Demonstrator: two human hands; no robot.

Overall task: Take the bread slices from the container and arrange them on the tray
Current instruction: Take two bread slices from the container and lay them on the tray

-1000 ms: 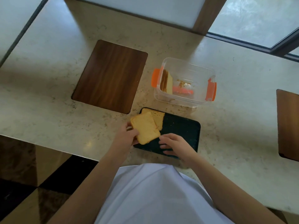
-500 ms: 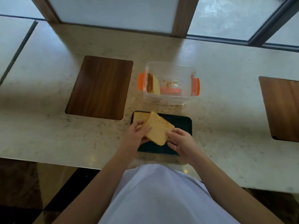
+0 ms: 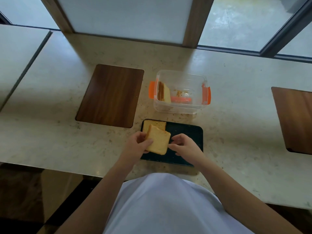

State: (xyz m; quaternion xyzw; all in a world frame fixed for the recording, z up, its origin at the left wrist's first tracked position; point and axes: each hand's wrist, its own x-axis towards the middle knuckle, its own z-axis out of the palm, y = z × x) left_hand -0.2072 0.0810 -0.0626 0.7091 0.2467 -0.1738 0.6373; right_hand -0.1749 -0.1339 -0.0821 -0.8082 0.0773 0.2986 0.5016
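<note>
While the left hand [image 3: 137, 146] grips the bread slice [image 3: 158, 141], right fingers [image 3: 175, 138] touch its edge.

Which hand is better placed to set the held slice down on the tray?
Left, probably. The left hand already grips the held slice over the dark tray, while the right hand only has fingertips near its edge.

Pale stone-look counter [image 3: 236, 132], speckled and lightly glossy, catches window glare. Dark wood-grain board [image 3: 111, 95] sits matt and smooth, and a second wood-grain board [image 3: 295, 120] looks the same. Clear glossy plastic container [image 3: 181, 92] with orange plastic clips [image 3: 206, 95]. Tray [image 3: 185, 132] is dark, matt, faintly speckled. Held bread slice [image 3: 158, 141] shows soft, porous crumb. White shirt [image 3: 165, 205] reads as smooth cloth
</note>
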